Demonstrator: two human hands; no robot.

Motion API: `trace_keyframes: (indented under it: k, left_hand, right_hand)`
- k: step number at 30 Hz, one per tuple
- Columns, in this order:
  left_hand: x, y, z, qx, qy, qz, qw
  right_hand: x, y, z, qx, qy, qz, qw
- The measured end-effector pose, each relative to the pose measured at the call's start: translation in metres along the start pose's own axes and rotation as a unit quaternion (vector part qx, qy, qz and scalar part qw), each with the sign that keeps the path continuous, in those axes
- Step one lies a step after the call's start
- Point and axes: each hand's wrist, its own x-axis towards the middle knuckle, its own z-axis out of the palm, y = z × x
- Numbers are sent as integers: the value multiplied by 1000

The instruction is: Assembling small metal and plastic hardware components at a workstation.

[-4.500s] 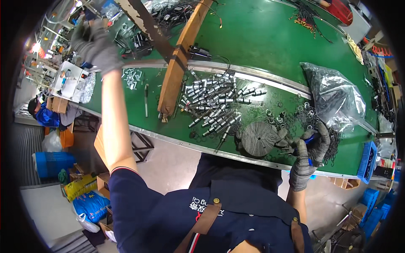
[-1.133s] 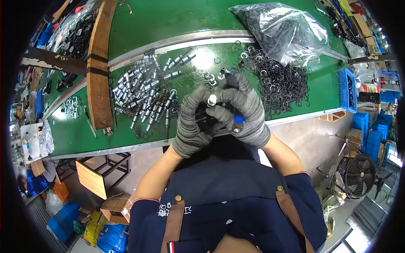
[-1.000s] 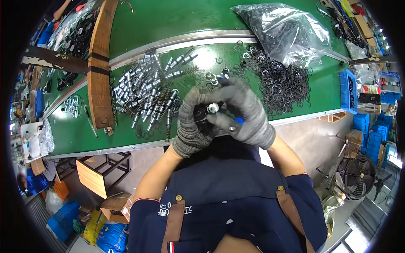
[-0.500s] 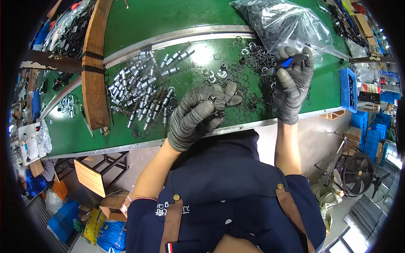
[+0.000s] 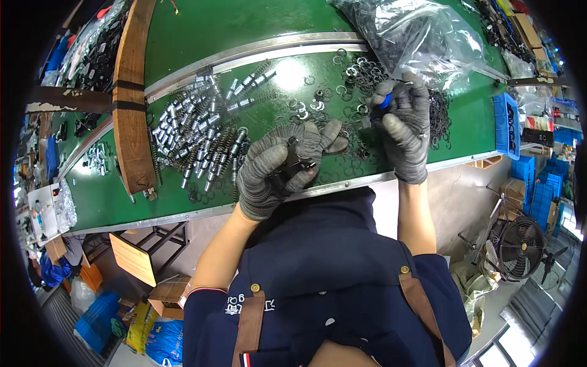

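Both hands wear grey knitted gloves. Low over the front edge of the green bench, my left hand [image 5: 269, 174] is closed around a small dark part [image 5: 299, 164], much of it hidden by the fingers. To its right, above a pile of dark retaining rings [image 5: 440, 116], my right hand [image 5: 406, 131] is curled around a blue-handled tool [image 5: 385, 101]. The tool's kind is hidden by the glove. Several silvery pins with springs [image 5: 211, 137] lie heaped left of my left hand. Loose rings [image 5: 301, 111] and small dark fittings lie between the hands.
A clear plastic bag [image 5: 422, 37] slumps at the back right of the green bench [image 5: 244, 21]. A wooden post [image 5: 131, 122] stands to the left. A blue bin [image 5: 506, 125] sits at the right end. Behind it on the floor stands a black fan [image 5: 521, 248].
My right hand has moved left, nearer my left hand, with the blue-handled tool in it. My left hand has turned slightly, showing more of the dark part.
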Motion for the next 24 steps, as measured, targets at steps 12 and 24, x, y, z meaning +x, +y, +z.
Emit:
trace_keyframes:
  k: [12,24]
  left_hand:
    - [-3,4,4,-39,26,34,998]
    - [-3,12,4,-5,-17,-14,1000]
  right_hand:
    - [9,10,14,-34,71,-179,981]
    - [8,32,17,-119,94,-198,968]
